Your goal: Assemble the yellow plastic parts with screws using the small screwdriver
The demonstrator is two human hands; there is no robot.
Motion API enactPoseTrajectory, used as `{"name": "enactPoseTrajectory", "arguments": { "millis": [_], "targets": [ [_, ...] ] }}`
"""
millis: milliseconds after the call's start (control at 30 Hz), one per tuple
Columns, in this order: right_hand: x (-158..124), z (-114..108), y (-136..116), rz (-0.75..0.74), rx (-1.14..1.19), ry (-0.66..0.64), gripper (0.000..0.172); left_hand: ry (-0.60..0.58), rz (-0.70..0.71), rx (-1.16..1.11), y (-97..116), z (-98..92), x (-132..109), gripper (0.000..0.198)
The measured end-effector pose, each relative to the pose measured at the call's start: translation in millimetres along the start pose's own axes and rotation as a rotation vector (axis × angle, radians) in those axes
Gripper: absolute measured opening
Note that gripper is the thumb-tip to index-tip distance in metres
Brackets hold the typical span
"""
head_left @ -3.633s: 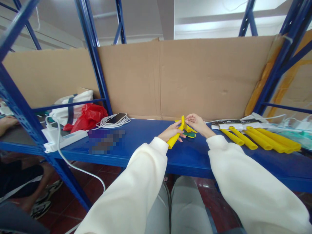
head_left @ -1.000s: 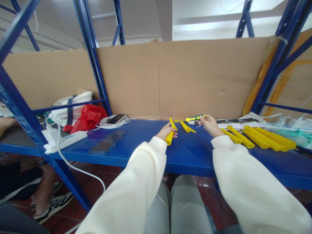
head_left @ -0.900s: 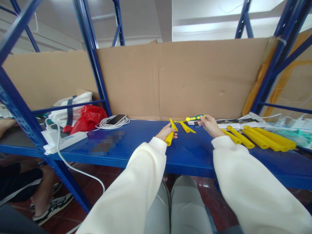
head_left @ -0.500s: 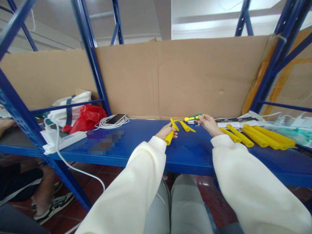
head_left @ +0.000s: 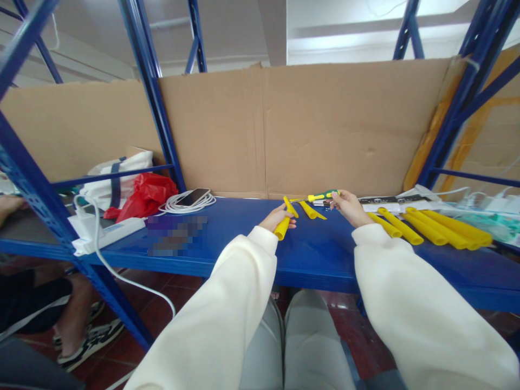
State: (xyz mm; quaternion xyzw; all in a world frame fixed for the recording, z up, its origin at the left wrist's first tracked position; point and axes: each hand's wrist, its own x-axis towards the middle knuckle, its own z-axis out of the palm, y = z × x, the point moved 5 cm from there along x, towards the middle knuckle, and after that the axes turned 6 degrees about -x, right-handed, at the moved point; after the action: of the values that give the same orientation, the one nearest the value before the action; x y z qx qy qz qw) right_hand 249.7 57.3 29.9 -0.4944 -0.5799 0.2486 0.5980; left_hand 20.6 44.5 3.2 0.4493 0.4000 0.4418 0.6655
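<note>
My left hand [head_left: 276, 218] is closed round a yellow plastic piece [head_left: 281, 229] with a tube-like lower end and a wider, flared top. In my right hand [head_left: 344, 206] is a screwdriver [head_left: 323, 196] with a green and yellow handle, held level. Its shaft points left and reaches the top of the yellow piece; whether the tip sits in a screw is too small to tell. Just behind, between the hands, another yellow piece [head_left: 309, 210] lies on the blue bench [head_left: 317, 254]. Several yellow tubes [head_left: 426, 226] lie to the right of my right hand.
A cardboard panel [head_left: 309, 124] stands along the back. At left are a white power strip [head_left: 109, 236], a coiled white cable [head_left: 174, 205] with a phone [head_left: 194, 197], and a red bag [head_left: 150, 194]. Blue uprights [head_left: 156, 108] frame the bench. Another person's leg [head_left: 69, 325] shows at far left.
Both hands keep nearly the same place, with the screwdriver still against the yellow piece. The view has shifted very slightly.
</note>
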Motion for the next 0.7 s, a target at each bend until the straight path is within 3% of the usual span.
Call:
{"name": "enactPoseTrajectory", "arguments": {
  "millis": [700],
  "targets": [
    [-2.0,0.9,-0.4,-0.001,0.000,0.007,0.033,-0.032,0.001,0.007,-2.2,-0.6,3.8,0.078]
  ]
}}
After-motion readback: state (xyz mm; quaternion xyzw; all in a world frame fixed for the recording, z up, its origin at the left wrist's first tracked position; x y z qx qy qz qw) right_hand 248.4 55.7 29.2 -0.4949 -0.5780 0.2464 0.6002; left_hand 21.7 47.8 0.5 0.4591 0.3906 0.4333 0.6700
